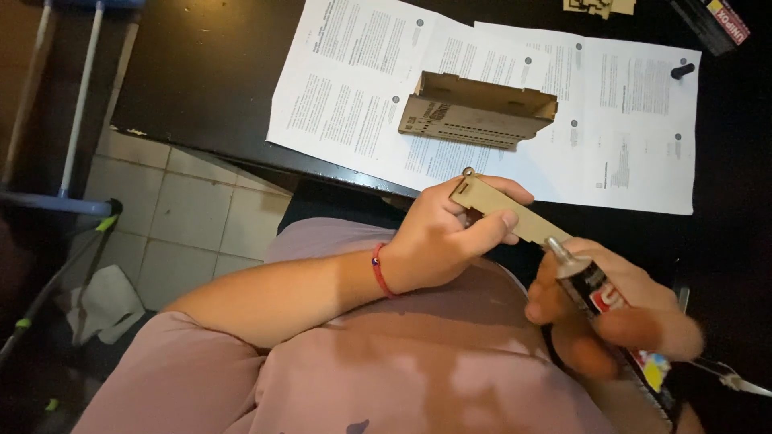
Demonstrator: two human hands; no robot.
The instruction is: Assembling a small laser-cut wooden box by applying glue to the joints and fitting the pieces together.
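Observation:
My left hand (446,237) grips a flat tan wooden strip (515,215) with notched edges, held near my chest. In my right hand (619,309) is a black glue tube (599,293), its metal nozzle touching the strip's right end. A red cord bracelet (378,272) circles my left wrist. On the black table lies a partly built wooden box (474,112), open at the top, resting on printed paper sheets (627,120).
A small black cap (682,71) lies on the papers at the right. More wooden pieces (599,6) and a black package (720,20) sit at the table's far edge. Tiled floor (185,217), a crumpled white cloth (100,301) and metal poles (80,104) are at the left.

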